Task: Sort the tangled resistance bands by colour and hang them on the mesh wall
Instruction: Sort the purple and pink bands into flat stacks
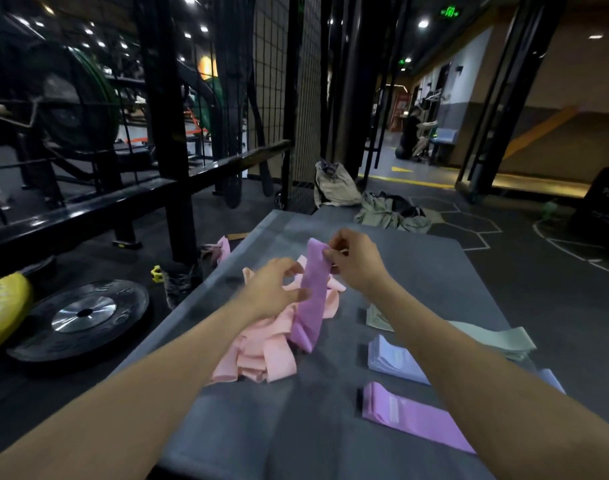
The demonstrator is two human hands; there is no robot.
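Observation:
A purple band (311, 299) hangs lifted above a tangled heap of pink bands (261, 351) on the grey platform (261, 427). My right hand (356, 263) pinches the band's top end. My left hand (273, 289) holds its side lower down with curled fingers, blurred by motion. To the right lie sorted flat stacks: pale green bands (493, 336), lavender bands (393, 358) and purple bands (410, 415). The black mesh wall (272, 81) stands beyond the platform's far left corner.
A weight plate (84, 315) and a yellow plate (3, 306) lie on the floor at left, beside a black rack frame (171, 133). A beige bag (334, 185) and clothing (389, 211) sit past the platform's far end. A person crouches far off at right.

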